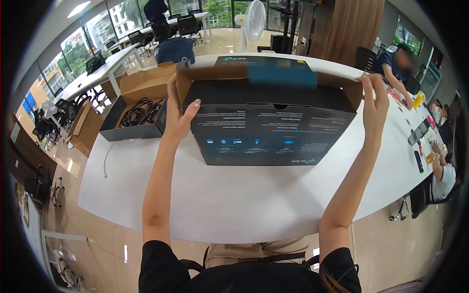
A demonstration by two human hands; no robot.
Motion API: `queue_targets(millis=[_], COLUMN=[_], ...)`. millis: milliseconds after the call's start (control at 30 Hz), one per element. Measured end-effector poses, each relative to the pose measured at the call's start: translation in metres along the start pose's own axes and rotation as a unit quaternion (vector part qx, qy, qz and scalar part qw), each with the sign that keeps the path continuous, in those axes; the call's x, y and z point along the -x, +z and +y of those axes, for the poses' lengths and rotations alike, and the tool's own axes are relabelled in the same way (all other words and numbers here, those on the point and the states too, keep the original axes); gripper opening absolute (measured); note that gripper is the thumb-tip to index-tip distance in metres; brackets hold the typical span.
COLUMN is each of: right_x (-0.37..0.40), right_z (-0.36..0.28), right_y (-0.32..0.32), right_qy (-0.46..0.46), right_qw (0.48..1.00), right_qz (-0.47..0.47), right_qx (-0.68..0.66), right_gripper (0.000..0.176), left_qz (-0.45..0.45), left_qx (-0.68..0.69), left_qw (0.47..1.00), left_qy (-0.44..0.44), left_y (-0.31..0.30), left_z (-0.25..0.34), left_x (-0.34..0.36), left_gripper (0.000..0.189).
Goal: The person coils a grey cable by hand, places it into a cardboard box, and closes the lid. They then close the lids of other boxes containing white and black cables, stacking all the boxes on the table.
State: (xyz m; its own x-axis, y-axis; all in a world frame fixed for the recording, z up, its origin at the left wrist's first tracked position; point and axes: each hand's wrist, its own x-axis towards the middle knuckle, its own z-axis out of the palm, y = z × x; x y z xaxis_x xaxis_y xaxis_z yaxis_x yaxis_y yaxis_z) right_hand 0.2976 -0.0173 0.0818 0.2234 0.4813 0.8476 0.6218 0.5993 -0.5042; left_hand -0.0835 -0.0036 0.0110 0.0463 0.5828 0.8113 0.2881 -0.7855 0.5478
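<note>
A large dark tp-link box [266, 129] stands on the white table [234, 195], its printed side facing me and its printing upside down. Its top flaps are raised, and a blue patch blurs across the rear one. My left hand [180, 115] grips the box's left upper corner, thumb on the front face and fingers behind the flap. At the right upper corner, my right hand [374, 97] pinches the edge of the side flap. The inside of the box is mostly hidden.
To the left, an open box [132, 129] holds coiled black cables [141, 112]; a thin grey cable [106, 161] lies nearby. A phone [418, 161] and small items lie on the right, where people sit. Behind the table stand a white fan [255, 22] and a chair with blue cloth [176, 50].
</note>
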Motion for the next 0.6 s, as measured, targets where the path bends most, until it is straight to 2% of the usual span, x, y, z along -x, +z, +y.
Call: queue_targets(millis=[67,100,200,333,400,500,533,600], right_x=[-0.001,-0.002,0.005,0.017,0.025,0.031,0.030,0.030], right_z=[0.015,0.021,-0.023,-0.053,-0.055,-0.052,-0.051,-0.050], right_y=[-0.003,-0.005,0.004,0.023,0.036,0.044,0.046,0.050], right_qy=[0.040,0.041,-0.080,-0.231,-0.229,-0.185,-0.165,-0.182], right_qw=[0.989,0.992,0.992,0.960,0.956,0.959,0.961,0.960], right_qz=[-0.062,-0.095,-0.092,-0.121,-0.130,-0.153,-0.162,-0.141], right_qx=[-0.127,-0.075,0.039,0.105,0.128,0.149,0.153,0.162], right_gripper=[0.022,0.021,0.018,0.028,0.030,0.032,0.033,0.032], left_qz=[-0.026,-0.011,0.001,-0.005,-0.013,-0.043,-0.047,-0.055], left_qx=[-0.014,-0.012,-0.040,-0.028,0.003,0.086,0.095,0.113], left_qw=[0.996,0.997,0.994,0.994,0.996,0.995,0.994,0.992], left_qy=[0.079,0.073,0.106,0.106,0.087,-0.005,-0.007,-0.011], left_y=[-0.005,-0.004,-0.002,0.000,0.001,0.006,0.005,0.005], left_z=[-0.010,-0.008,0.002,-0.001,-0.008,0.000,0.001,0.003], left_x=[-0.005,-0.005,-0.008,-0.009,-0.008,-0.006,-0.007,-0.007], left_gripper=[0.046,0.037,0.040,0.047,0.052,0.055,0.055,0.054])
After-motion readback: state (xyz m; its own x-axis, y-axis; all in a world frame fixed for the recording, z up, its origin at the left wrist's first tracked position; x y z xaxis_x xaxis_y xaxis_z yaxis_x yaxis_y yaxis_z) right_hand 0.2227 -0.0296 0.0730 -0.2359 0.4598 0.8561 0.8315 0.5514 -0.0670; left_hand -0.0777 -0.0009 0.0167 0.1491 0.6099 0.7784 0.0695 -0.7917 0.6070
